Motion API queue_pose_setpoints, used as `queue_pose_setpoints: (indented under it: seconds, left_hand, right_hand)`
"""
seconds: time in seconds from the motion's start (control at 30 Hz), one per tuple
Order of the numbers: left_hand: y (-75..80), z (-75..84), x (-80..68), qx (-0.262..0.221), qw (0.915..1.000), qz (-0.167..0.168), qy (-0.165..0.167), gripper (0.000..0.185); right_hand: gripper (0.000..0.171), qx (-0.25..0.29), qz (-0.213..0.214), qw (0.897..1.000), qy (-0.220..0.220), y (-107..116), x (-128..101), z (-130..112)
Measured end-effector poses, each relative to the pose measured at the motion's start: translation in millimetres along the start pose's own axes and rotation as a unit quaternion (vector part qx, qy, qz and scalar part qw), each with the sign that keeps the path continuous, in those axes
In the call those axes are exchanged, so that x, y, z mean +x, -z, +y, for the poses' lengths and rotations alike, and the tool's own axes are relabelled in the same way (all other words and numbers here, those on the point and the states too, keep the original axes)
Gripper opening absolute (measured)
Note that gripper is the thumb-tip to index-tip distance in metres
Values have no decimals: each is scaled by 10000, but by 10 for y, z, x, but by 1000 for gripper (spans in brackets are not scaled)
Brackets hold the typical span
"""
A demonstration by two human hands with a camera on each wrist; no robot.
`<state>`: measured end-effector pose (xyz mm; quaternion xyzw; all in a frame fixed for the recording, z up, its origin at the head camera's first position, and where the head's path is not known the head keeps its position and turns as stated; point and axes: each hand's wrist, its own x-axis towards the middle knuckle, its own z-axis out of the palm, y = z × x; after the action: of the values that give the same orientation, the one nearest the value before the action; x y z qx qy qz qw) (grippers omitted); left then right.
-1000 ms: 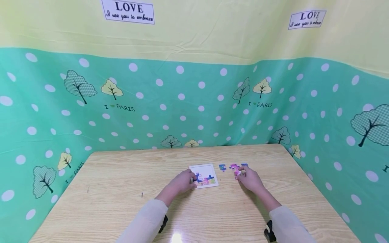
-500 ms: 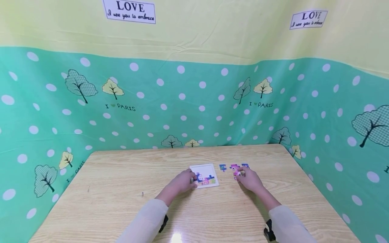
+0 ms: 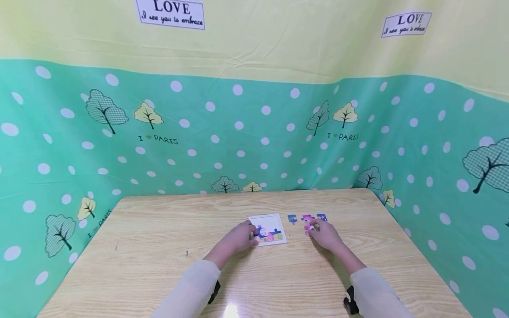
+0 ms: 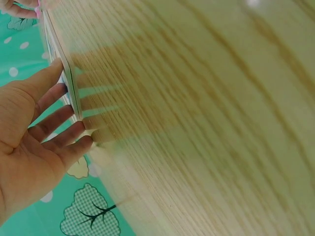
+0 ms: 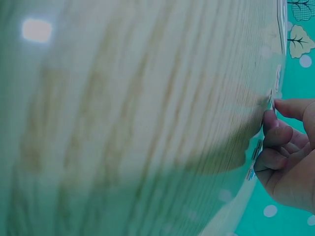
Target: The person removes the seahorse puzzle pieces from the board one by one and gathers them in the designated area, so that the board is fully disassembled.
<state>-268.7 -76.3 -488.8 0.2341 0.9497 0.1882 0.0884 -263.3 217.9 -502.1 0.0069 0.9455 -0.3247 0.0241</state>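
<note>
A white puzzle tray (image 3: 274,216) lies on the table, colourful puzzle pieces (image 3: 268,236) fitted along its lower part. My left hand (image 3: 240,236) is at its left side; in the left wrist view the thumb touches the tray's edge (image 4: 69,73), while the other fingers (image 4: 54,120) extend, spread, beside it. To the right, my right hand (image 3: 326,234) pinches a pink puzzle piece (image 3: 307,228) between thumb and index finger, its other fingers curled. Another pink piece (image 3: 307,218) with an eye on it lies just beyond, partly overlapped by the hand.
Two blue loose puzzle pieces lie near the right hand: one (image 3: 292,218) beside the tray, the other (image 3: 322,217) past the fingers. A tiny object (image 3: 187,253) is on the wooden table (image 3: 159,225) at left. A green dotted curtain (image 3: 199,145) hangs behind the table.
The right hand has shifted very slightly left with the pink piece. The left hand and tray hold their place; the head view has moved a little.
</note>
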Motion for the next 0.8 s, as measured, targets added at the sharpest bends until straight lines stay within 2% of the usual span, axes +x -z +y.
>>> queue_pose_setpoints:
  seconds: [0.8]
  left_hand:
    - [-15,-12,-3,-160,9999,28,14,24]
  right_hand:
    - [33,-49,4,9999,103,2,-8,34]
